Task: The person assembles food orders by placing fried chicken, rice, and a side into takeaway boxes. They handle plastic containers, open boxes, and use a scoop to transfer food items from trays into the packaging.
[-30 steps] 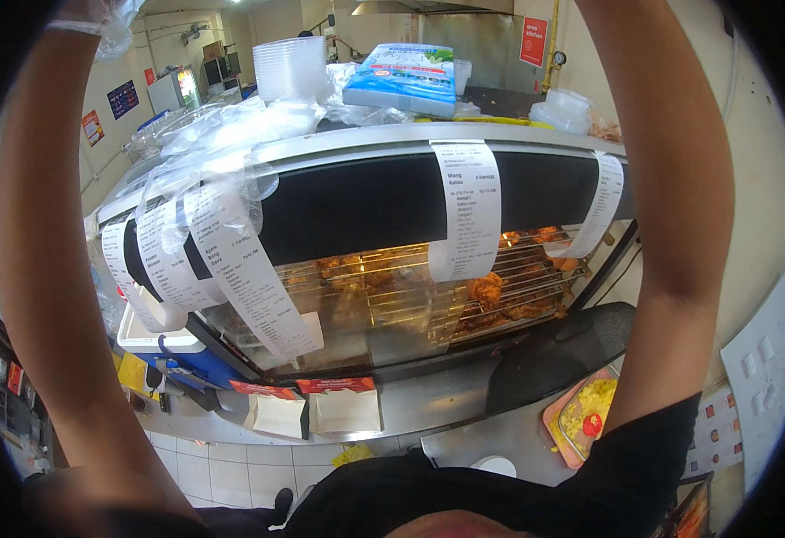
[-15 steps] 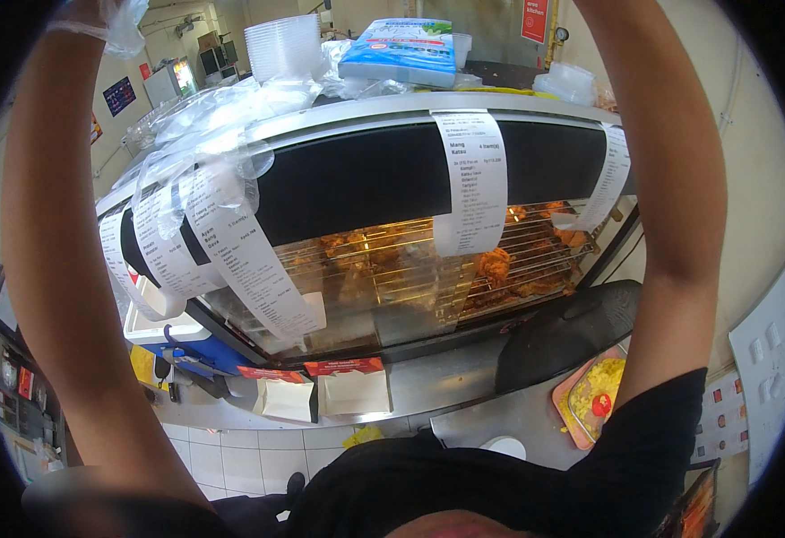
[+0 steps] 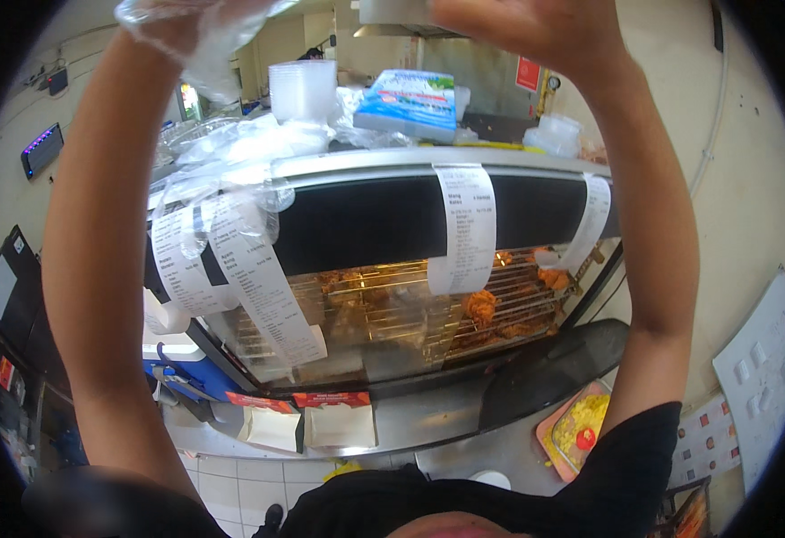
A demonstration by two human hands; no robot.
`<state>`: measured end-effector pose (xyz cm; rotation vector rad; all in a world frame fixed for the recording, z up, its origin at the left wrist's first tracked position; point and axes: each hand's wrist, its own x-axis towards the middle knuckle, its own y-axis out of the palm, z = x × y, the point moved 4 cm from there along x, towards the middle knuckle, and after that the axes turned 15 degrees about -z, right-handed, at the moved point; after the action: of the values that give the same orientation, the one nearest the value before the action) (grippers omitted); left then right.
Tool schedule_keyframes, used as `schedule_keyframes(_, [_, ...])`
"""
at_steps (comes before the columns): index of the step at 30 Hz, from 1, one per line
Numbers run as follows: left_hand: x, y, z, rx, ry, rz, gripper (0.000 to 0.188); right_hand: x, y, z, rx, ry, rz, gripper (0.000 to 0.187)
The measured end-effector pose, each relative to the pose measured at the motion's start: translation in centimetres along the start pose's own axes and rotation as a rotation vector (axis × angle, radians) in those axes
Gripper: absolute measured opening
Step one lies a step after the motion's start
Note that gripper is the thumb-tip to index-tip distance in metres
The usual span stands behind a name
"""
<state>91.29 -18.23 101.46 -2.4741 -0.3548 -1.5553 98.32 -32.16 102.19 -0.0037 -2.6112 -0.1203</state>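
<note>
Both my arms are raised over a heated display cabinet, and the upper edge cuts off part of each hand. Thin clear plastic [image 3: 209, 67], like a disposable glove, wraps my left hand [image 3: 182, 27]; its fingers are hidden. My right hand [image 3: 545, 27] looks bare and points inward, with most of its fingers out of view. Below them, the cabinet's black front [image 3: 357, 211] carries several long paper receipts [image 3: 464, 229] hanging from its top edge. Behind the glass, fried chicken [image 3: 480, 307] lies on wire racks.
On the cabinet top stand stacked clear tubs [image 3: 303, 91], a blue-and-white box [image 3: 408, 105] and crumpled plastic bags [image 3: 267, 142]. Two open paper trays [image 3: 339, 425] sit on the counter below. A tray of yellow food [image 3: 581, 426] is at the right, a blue cooler [image 3: 191, 372] at the left.
My hands have come lower into view and closer together, the left moving right and the right moving left. The cabinet sits lower in the picture as the view tilts up.
</note>
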Motion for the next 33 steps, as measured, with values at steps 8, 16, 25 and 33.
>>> schedule_keyframes(8, [6.0, -6.3, 6.0, 0.313, -0.278, -0.076, 0.052, -3.4, -3.6, -3.9, 0.784, 0.812, 0.364, 0.058])
schedule_keyframes(16, [5.2, -12.8, 13.3, 1.431, -0.053, 0.033, 0.086, -5.5, -8.6, 9.8, 0.394, 0.837, 0.868, 0.085])
schedule_keyframes(25, [3.7, -11.8, 15.0, 1.524, -0.112, 0.17, 0.083, -14.1, -7.0, 16.2, 0.073, 0.789, 1.244, 0.099])
schedule_keyframes(33, [3.1, -13.7, 15.0, 1.573, -0.064, 0.164, 0.084, -15.2, -6.7, 17.6, 0.049, 0.744, 1.216, 0.091])
